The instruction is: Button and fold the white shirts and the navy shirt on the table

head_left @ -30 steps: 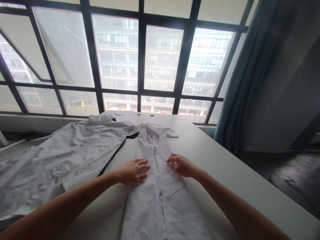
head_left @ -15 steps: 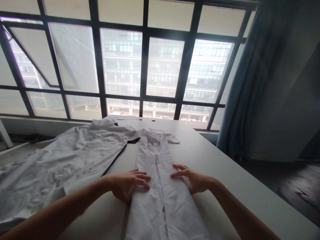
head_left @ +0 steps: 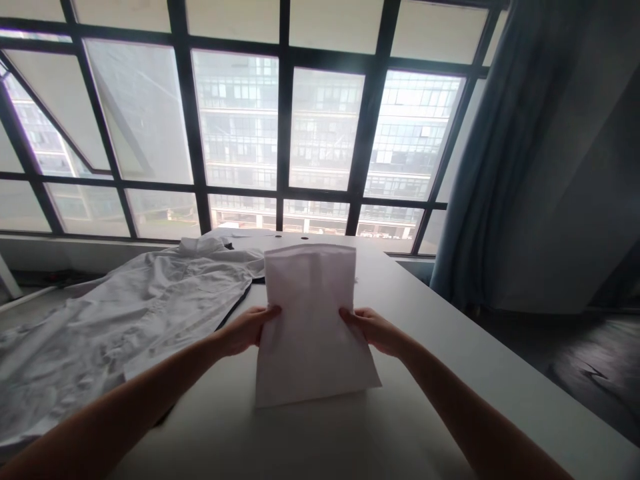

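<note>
A white shirt (head_left: 313, 333), folded into a narrow panel, is raised in front of me, its near end bent up off the table. My left hand (head_left: 246, 329) is closed on its left edge, thumb on the near face and fingers behind. At the opposite edge my right hand (head_left: 376, 328) grips the same way. The far end of the shirt and its collar are hidden behind the raised panel.
More white garments (head_left: 165, 293) lie spread and wrinkled on the left side of the white table (head_left: 465, 367), with a dark edge showing beneath. Large black-framed windows (head_left: 235, 120) stand beyond. A grey-blue curtain (head_left: 480, 200) hangs at the right.
Both hands lay with fingers spread on the flat shirt strip. Now they hold its sides, and its near part has been lifted and turned up away from me.
</note>
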`<state>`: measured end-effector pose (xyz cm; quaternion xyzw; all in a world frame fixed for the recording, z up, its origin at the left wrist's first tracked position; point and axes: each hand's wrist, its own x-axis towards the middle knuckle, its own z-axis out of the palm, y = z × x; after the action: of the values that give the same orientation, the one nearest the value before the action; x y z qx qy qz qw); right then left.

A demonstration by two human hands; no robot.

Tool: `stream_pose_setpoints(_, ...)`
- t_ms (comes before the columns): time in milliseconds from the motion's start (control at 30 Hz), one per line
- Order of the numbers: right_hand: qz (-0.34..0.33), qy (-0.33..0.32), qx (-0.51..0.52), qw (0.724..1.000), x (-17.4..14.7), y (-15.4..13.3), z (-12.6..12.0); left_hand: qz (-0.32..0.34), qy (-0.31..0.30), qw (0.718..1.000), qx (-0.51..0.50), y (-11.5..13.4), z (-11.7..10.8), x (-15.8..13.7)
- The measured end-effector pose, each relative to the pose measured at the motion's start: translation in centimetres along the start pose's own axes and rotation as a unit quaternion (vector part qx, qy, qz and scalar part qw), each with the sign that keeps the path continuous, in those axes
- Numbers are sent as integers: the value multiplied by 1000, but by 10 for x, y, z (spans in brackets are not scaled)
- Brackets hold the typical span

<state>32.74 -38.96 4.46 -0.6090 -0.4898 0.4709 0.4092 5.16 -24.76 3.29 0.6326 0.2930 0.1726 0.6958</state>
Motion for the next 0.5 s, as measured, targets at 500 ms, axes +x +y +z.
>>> stream_pose_setpoints(500,11,160,-77,984,35,23,-3,16,135,988,71,-7,-14,35)
